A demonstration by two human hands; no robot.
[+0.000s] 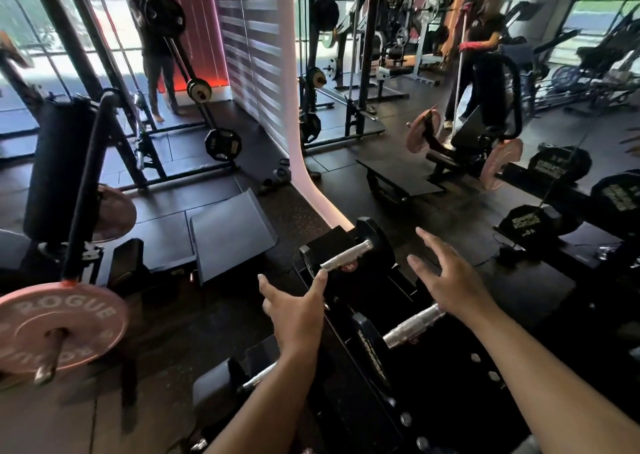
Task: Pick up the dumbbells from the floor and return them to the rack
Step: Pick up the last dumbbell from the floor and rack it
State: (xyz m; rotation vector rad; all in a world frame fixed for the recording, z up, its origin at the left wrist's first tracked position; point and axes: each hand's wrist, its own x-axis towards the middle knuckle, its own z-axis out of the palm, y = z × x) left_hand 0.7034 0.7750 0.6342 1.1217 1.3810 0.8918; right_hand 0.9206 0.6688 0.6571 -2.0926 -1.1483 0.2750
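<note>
A black dumbbell rack (446, 381) fills the lower middle and right. On its top end rests a small black dumbbell (346, 254) with a silver handle. A larger dumbbell (412, 327) lies below it, its handle partly under my right wrist. A third dumbbell (239, 379) sits lower left on the rack, half hidden by my left forearm. My left hand (294, 315) hovers open, one fingertip touching the small dumbbell's handle end. My right hand (446, 280) is open, fingers spread, just right of that dumbbell, holding nothing.
A pink ROGUE plate (59, 332) on a machine juts in at lower left. A wall mirror (485, 89) ahead reflects hex dumbbells (540, 221) and a person with a mop. A floor pad (232, 238) lies left of the rack. Squat stands rise behind.
</note>
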